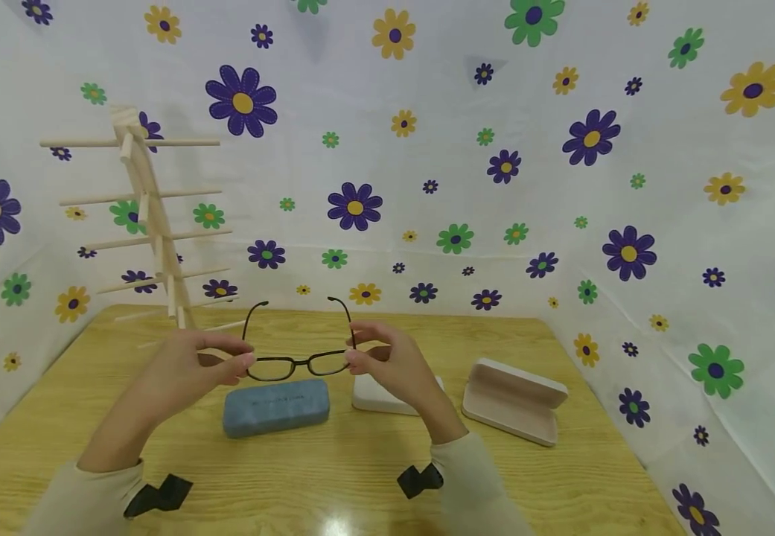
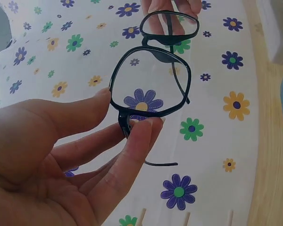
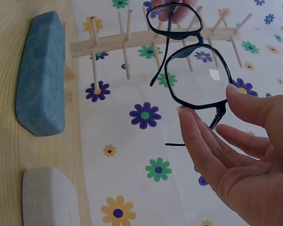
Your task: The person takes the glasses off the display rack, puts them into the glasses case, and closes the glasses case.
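Note:
Black-framed eyeglasses [image 1: 301, 363] are held up above the table, temples unfolded and pointing away toward the back wall. My left hand [image 1: 189, 365] pinches the left end of the frame near the hinge, thumb on the front rim. On the other end, my right hand [image 1: 394, 365] pinches the frame beside its hinge in the same way. Both lenses show clearly in the left wrist view, where the left hand [image 2: 94, 146] grips the near rim. Below the glasses lies a closed blue glasses case [image 1: 276, 408]. A closed white case [image 1: 387, 394] is partly hidden by the right hand.
An open white case [image 1: 514, 402] with a pinkish lining lies at the right of the wooden table [image 1: 293, 484]. At the back left stands a wooden rack [image 1: 152, 216] with several bare pegs. Flower-printed cloth [image 1: 427, 112] hangs around the table.

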A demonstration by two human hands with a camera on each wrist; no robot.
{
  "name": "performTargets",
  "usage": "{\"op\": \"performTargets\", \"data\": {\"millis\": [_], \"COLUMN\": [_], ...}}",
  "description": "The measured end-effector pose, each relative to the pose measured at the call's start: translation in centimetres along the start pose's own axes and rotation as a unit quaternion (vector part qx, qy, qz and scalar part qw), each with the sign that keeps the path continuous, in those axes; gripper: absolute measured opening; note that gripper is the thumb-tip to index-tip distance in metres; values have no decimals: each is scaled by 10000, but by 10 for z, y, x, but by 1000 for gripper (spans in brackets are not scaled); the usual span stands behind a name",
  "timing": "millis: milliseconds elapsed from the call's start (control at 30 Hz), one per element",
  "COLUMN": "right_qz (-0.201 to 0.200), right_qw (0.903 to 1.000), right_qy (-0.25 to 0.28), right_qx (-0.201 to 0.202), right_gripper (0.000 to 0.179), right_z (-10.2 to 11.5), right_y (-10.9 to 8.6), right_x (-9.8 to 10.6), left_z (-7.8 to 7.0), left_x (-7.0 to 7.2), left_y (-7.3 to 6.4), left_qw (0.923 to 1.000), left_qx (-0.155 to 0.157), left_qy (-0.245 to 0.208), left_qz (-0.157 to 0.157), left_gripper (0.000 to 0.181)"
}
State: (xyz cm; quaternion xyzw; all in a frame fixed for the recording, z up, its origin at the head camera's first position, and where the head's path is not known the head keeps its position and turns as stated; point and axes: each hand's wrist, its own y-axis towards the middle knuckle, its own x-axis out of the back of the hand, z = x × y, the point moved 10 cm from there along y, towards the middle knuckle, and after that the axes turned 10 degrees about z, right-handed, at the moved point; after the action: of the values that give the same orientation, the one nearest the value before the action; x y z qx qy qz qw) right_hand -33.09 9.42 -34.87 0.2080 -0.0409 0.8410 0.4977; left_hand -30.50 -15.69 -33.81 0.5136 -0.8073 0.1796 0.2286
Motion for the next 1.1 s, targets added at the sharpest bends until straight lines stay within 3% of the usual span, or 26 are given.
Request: {"op": "performTargets", "data": {"millis": [267, 567, 1100], "right_qz": [-2, 92, 96], "right_qw": [9994, 9977, 9949], "right_qy": [-67, -164, -356], "right_qx": [-347, -647, -936], "right_gripper": [66, 66, 66], "right_z": [-17, -32, -48], "right_y": [-19, -34, -41], "right_x": [22, 34, 38], "left_z": [-4, -4, 2], "left_x": [-27, -54, -71], "left_y": [24, 40, 48], "left_qw": [9990, 9982, 9980], "left_qx": [-319, -147, -72], "left_qy": [-306, -555, -571], "left_qz": [66, 194, 266], "left_gripper": [53, 65, 63]}}
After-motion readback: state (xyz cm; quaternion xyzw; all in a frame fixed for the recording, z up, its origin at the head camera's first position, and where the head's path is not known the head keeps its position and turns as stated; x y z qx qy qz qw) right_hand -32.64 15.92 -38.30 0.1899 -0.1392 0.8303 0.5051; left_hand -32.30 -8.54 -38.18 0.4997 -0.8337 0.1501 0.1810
